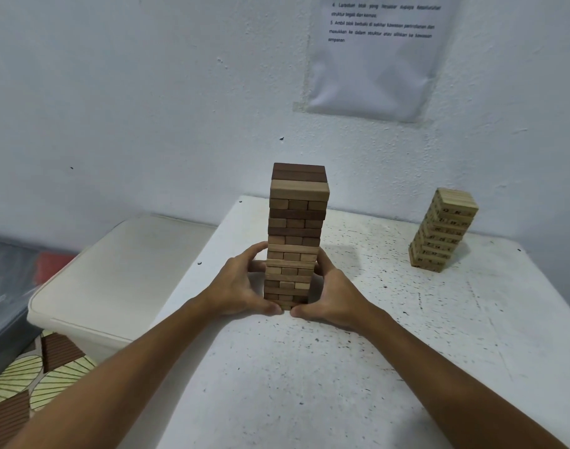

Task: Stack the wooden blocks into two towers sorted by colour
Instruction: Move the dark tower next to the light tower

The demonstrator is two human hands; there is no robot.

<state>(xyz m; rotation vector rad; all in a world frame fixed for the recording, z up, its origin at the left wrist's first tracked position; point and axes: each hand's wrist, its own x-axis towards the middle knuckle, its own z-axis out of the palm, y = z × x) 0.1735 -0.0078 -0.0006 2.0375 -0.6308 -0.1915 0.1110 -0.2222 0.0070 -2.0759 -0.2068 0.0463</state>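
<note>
Although two towers stand on the white speckled table (358,367), the head view shows the colour sorting is not clean. The tall tower of brown wooden blocks (296,234), directly between the two hands, mixes dark brown layers with paler tan ones; its top layer is the darkest. The left hand (241,286) cups the tower's lower left side, fingers (256,251) curled round to the far face and thumb lying at the base. The right hand (335,290) mirrors it on the lower right side, fingers (320,260) pressed to the blocks and thumb meeting the base. Both hands therefore grip the tower low down.

Well apart to the right of the right-hand fingers, and farther back, stands the shorter tower of pale numbered wooden blocks (444,230), uniform in colour.

No loose blocks are visible on the table. Judgement: stacking appears essentially complete, with squaring or steadying of the tall tower the step in hand. Whether its tan layers count as correctly sorted cannot be settled from this view.

Left of the left-hand fingers, beside the table, sits a cream plastic storage box (115,280).
</note>
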